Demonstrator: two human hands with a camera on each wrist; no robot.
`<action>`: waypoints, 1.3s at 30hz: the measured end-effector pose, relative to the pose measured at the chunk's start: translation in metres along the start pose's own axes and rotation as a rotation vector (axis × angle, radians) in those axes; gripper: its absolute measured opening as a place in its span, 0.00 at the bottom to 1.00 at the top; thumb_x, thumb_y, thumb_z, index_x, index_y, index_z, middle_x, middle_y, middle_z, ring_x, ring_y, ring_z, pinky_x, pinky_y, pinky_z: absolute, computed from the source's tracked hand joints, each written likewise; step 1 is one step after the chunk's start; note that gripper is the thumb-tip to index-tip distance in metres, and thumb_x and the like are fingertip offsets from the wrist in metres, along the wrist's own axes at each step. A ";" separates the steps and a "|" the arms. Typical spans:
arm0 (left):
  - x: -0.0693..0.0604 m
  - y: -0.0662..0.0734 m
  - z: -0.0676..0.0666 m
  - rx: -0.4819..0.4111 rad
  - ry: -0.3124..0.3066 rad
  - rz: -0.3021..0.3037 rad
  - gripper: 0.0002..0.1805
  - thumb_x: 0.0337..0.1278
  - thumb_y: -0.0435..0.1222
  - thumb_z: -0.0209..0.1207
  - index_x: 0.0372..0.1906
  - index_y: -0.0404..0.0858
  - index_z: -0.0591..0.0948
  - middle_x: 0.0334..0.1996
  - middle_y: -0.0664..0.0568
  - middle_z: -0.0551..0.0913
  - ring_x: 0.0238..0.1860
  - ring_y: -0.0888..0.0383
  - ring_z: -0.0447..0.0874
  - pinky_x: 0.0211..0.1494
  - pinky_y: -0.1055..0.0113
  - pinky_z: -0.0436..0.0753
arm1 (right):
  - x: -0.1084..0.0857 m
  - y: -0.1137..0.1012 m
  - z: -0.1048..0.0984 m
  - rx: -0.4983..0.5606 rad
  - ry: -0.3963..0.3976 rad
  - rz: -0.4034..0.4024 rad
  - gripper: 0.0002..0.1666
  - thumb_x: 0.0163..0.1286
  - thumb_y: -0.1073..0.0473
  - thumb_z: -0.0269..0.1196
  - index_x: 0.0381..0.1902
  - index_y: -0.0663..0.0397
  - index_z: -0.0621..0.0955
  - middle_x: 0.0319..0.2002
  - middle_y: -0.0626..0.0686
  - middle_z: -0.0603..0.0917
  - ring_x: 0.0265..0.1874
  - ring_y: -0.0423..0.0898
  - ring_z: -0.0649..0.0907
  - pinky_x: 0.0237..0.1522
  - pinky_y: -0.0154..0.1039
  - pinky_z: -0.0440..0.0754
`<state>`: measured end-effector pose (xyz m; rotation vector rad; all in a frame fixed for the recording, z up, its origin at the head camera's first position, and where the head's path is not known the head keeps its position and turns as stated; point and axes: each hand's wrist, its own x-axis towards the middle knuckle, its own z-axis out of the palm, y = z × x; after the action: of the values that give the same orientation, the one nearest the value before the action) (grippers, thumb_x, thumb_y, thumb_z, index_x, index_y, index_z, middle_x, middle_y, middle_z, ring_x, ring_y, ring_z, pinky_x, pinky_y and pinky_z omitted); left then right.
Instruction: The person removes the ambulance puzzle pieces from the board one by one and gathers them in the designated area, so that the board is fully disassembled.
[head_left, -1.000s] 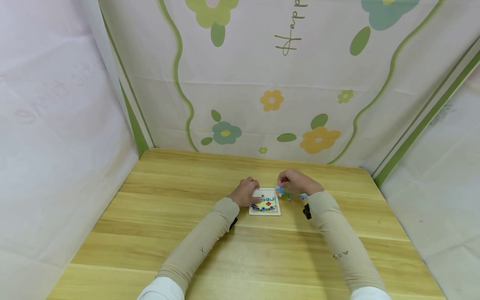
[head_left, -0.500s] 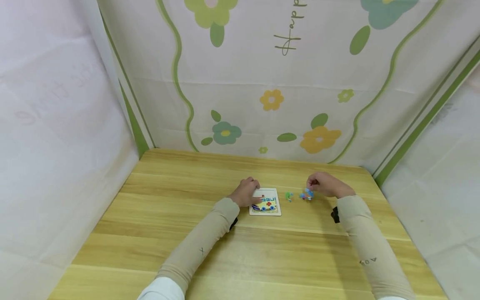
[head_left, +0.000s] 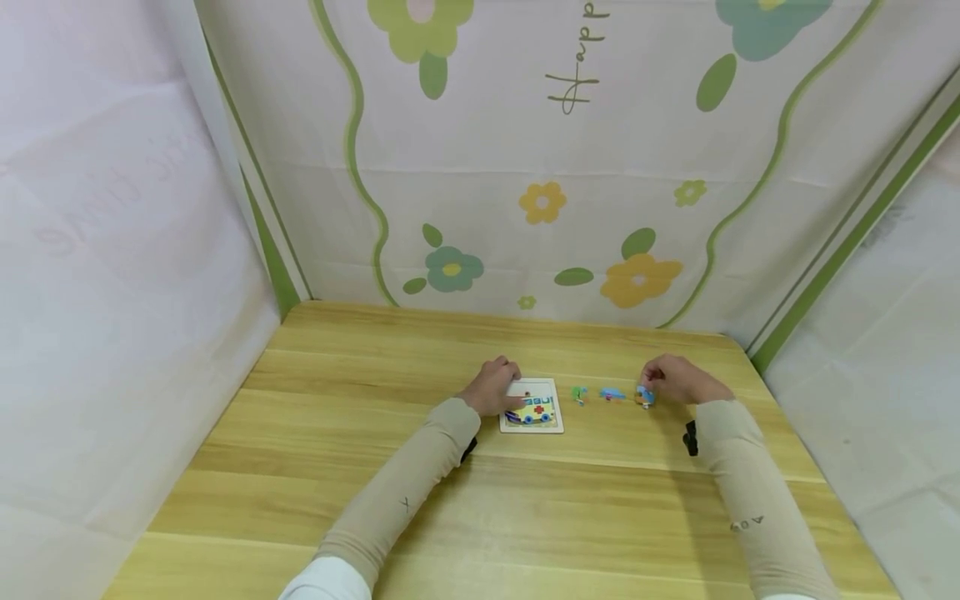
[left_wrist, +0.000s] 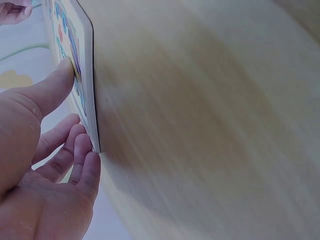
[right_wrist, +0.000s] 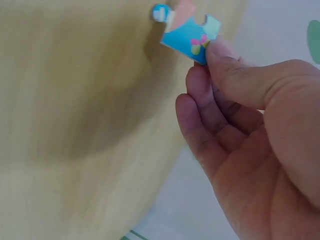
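Right wrist view: towards the worktop's (head_left: 525,508) far edge, the right hand (right_wrist: 250,130) pinches a jigsaw piece (right_wrist: 186,38) by one corner, risking slippage; the left hand (head_left: 487,387) grips the ambulance puzzle (head_left: 536,408).

A wooden table (head_left: 480,517) stretches across the lower frame; right of centre lie a white-edged picture puzzle (head_left: 532,410), a green piece (head_left: 578,394) and a blue piece (head_left: 611,393).

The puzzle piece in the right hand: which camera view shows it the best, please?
The right wrist view: there the puzzle piece appears large, its blue printed face and notched edge visible in the right hand. The head view shows it only very small; the left wrist view does not show it.
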<state>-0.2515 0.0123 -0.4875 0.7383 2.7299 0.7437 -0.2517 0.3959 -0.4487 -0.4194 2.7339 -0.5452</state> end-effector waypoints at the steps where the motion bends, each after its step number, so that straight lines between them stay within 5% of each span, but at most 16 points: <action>1: 0.000 0.000 0.000 -0.004 0.000 -0.001 0.26 0.67 0.42 0.69 0.63 0.33 0.79 0.62 0.43 0.76 0.64 0.45 0.73 0.70 0.54 0.76 | 0.000 0.003 0.002 0.000 0.003 0.003 0.12 0.78 0.71 0.55 0.36 0.59 0.84 0.36 0.53 0.85 0.35 0.46 0.76 0.40 0.43 0.75; 28: 0.002 0.000 0.000 0.012 -0.008 0.053 0.26 0.66 0.42 0.70 0.62 0.32 0.80 0.59 0.42 0.78 0.59 0.46 0.75 0.68 0.53 0.76 | -0.002 0.012 0.018 -0.013 0.065 -0.037 0.10 0.80 0.65 0.59 0.39 0.59 0.86 0.38 0.55 0.89 0.37 0.45 0.81 0.44 0.48 0.80; 33: 0.004 0.001 -0.005 0.072 -0.036 0.064 0.26 0.67 0.44 0.69 0.62 0.32 0.80 0.57 0.44 0.79 0.57 0.48 0.75 0.67 0.56 0.76 | 0.004 0.000 0.014 -0.003 0.056 -0.045 0.07 0.78 0.63 0.62 0.43 0.58 0.87 0.41 0.55 0.89 0.40 0.46 0.84 0.46 0.49 0.83; 39: 0.003 0.001 -0.011 0.089 -0.068 0.069 0.26 0.67 0.44 0.69 0.62 0.34 0.80 0.56 0.46 0.78 0.55 0.50 0.74 0.60 0.59 0.78 | 0.020 -0.040 0.014 0.009 0.026 -0.113 0.12 0.75 0.63 0.66 0.51 0.65 0.85 0.46 0.59 0.88 0.44 0.50 0.86 0.51 0.51 0.85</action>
<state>-0.2574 0.0097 -0.4775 0.8645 2.7035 0.6025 -0.2560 0.3488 -0.4494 -0.5711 2.7438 -0.5953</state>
